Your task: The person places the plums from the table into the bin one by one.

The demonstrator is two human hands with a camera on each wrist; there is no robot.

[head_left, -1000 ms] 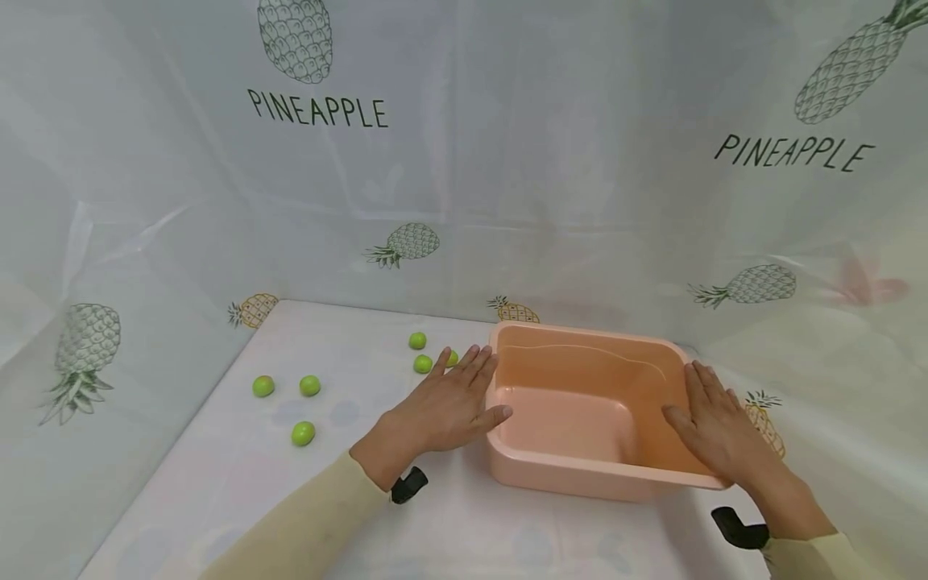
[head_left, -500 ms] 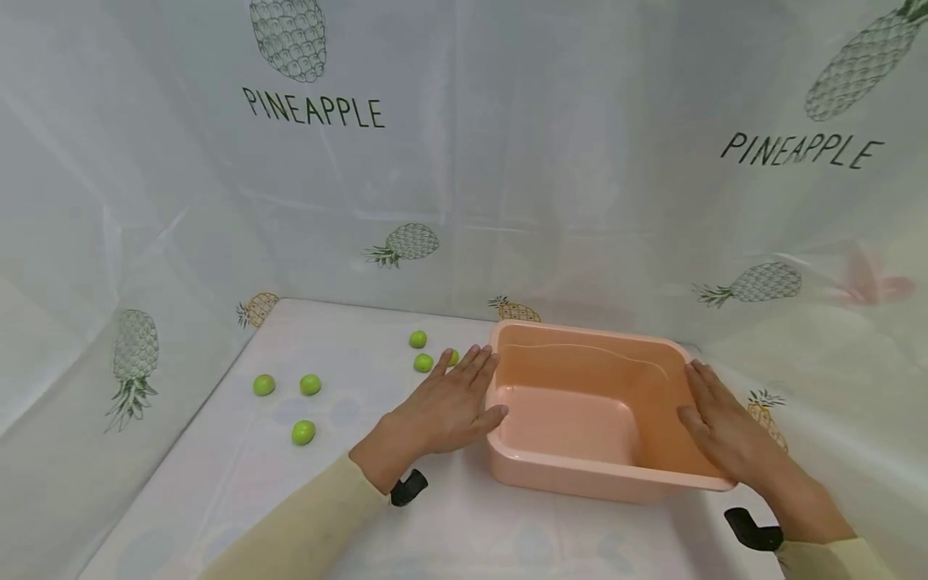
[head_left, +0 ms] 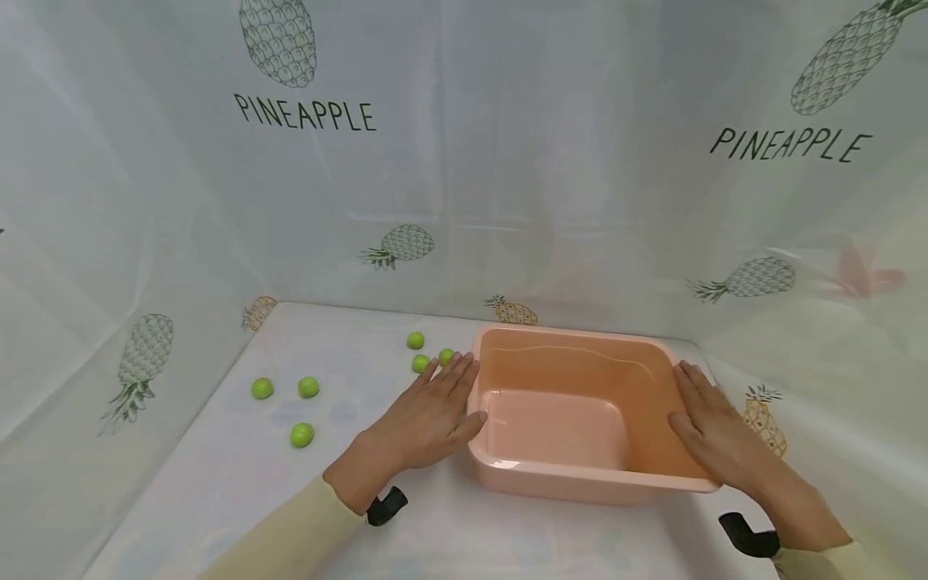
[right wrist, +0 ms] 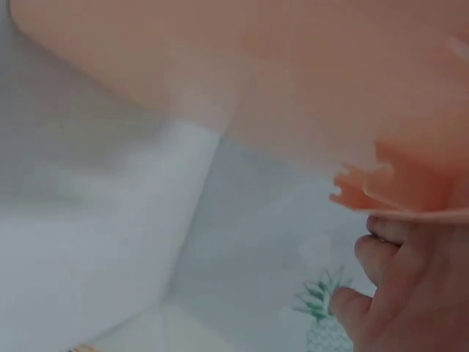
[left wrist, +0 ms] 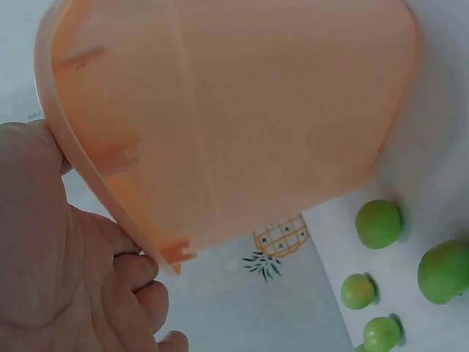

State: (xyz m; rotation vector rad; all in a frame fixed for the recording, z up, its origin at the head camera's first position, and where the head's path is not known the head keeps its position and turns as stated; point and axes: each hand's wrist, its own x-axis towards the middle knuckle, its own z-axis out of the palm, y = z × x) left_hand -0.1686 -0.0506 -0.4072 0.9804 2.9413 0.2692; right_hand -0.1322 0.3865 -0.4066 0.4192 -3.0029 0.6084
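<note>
A pink-orange plastic basin (head_left: pixel 558 427) stands upright on the table between my two hands, with nothing visible inside it. My left hand (head_left: pixel 428 415) presses the basin's left rim, fingers straight, thumb at the rim's near part. On the opposite side, my right hand (head_left: pixel 725 435) lies along the right rim with its fingers extended and its thumb over the inner edge. The left wrist view shows fingertips right at the rim (left wrist: pixel 95 191). In the right wrist view, several fingers (right wrist: pixel 377 257) sit just under the rim.
Small round green fruits lie to the left: one close beyond my left fingertips (head_left: pixel 446 356), two behind it (head_left: pixel 416 340), and several farther left, including one nearer fruit (head_left: pixel 301 435). A pineapple-print sheet (head_left: pixel 544 201) hangs behind and along the sides of the white-covered table (head_left: pixel 239 499).
The basin has shifted a little to the left, and both hands have moved with it. My left fingertips are nearer the green fruits. The head view has also shifted slightly.
</note>
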